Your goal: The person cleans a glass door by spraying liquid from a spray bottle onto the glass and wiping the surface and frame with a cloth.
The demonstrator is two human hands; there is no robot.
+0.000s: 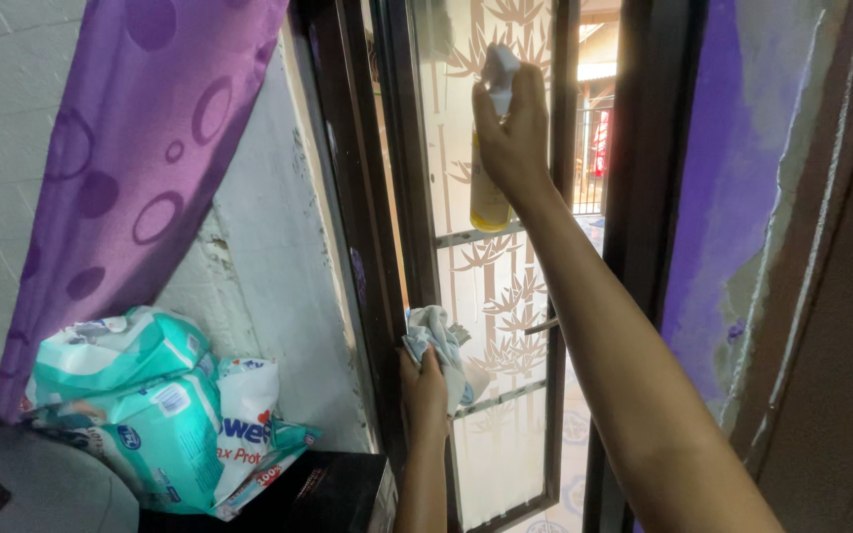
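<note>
Left of the left hand (424,387) lie teal-and-white packages (150,405) under a purple curtain (140,148); that hand grips a crumpled cloth (436,341) against the glass door (486,286), while above-right the right hand (513,133) clasps a yellow spray bottle (487,197)

There are 2 hands: 1 right hand (513,128) and 1 left hand (424,387). There is 1 spray bottle (489,192), yellow with a white head, and 1 crumpled pale cloth (436,341). The frosted glass door (491,276) counts 1, crossed by 2 metal bars that show. There is 1 purple curtain (140,168) with circle print. At the lower left lie 3 soft plastic packs (150,415), teal and white, beside 1 black box (333,494).
</note>
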